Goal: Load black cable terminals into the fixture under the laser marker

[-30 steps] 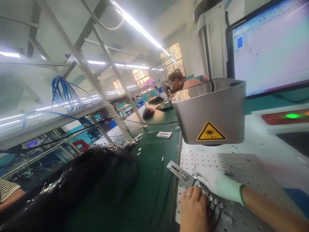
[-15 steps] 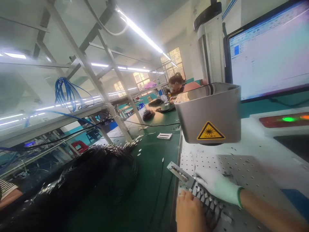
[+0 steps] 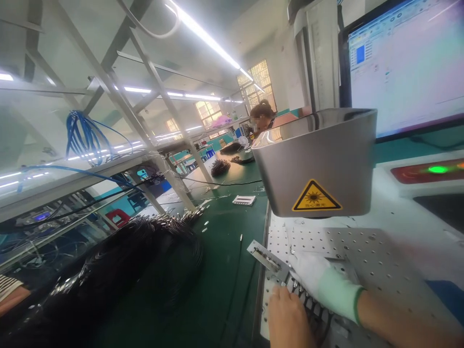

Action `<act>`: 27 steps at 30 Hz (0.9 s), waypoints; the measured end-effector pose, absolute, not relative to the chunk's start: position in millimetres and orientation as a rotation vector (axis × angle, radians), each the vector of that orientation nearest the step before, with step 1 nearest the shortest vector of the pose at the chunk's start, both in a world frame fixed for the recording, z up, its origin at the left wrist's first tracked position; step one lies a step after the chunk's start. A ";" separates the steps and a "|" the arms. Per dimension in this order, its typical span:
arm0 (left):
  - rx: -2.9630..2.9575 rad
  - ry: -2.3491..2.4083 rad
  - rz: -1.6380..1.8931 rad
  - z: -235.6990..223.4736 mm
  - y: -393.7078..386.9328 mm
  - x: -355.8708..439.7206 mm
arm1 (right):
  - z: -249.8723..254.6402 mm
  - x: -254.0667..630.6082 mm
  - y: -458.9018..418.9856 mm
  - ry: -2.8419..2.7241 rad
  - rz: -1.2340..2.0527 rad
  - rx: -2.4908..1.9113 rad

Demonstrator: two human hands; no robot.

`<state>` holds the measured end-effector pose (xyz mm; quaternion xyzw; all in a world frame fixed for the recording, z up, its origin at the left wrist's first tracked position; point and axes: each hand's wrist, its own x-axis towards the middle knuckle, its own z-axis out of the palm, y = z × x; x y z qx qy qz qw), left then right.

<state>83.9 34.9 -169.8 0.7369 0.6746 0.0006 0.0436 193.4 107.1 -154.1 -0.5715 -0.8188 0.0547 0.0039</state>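
Observation:
My right hand (image 3: 321, 282), in a white glove with a green cuff, lies flat with fingers stretched over a row of metal-tipped black cable ends (image 3: 311, 304) in a fixture on the perforated metal plate (image 3: 362, 256). My bare left hand (image 3: 288, 319) rests knuckles-up at the near end of the same row; its fingers curl down onto the cables. A slotted metal strip (image 3: 266, 258) sticks out from the fixture toward the left. The grey laser head (image 3: 319, 164) with a yellow warning sticker hangs right above the plate.
A large pile of black cables with metal ends (image 3: 119, 270) covers the green bench (image 3: 224, 270) on the left. A monitor (image 3: 406, 72) stands at the right, a lit green button (image 3: 438, 169) below it. Another person (image 3: 263, 118) sits far down the bench. Blue cables (image 3: 81, 137) hang on the rack.
The view has shifted slightly. My left hand slid a little lower and toward me along the row of cable ends; my gloved right hand stays over them.

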 end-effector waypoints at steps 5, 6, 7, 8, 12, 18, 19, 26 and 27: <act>2.366 2.040 0.204 -175.5 22.9 81.5 | -157.2 193.4 106.2 -2.588 0.163 -1.773; 2.359 2.051 0.181 -175.9 22.2 83.1 | -159.1 193.6 106.6 -2.595 0.158 -1.764; 2.343 2.065 0.122 -174.6 22.3 85.2 | -161.1 193.9 107.1 -2.602 0.150 -1.755; 2.325 2.065 0.038 -171.4 22.9 87.6 | -162.8 194.2 107.4 -2.610 0.143 -1.749; 2.278 1.887 -0.238 -145.3 27.7 94.4 | -164.3 194.7 106.6 -2.634 0.093 -1.757; 2.080 2.014 -0.071 -141.5 29.0 89.7 | -158.3 191.3 104.4 -2.737 0.002 -1.708; 2.096 2.042 0.013 -147.0 29.3 87.3 | -157.9 190.7 105.2 -2.740 -0.004 -1.710; 2.271 1.969 0.158 -174.7 28.1 82.3 | -152.4 190.2 106.2 -2.648 0.039 -1.806; 2.279 1.977 0.179 -175.9 27.0 83.7 | -151.1 190.6 105.4 -2.648 0.052 -1.808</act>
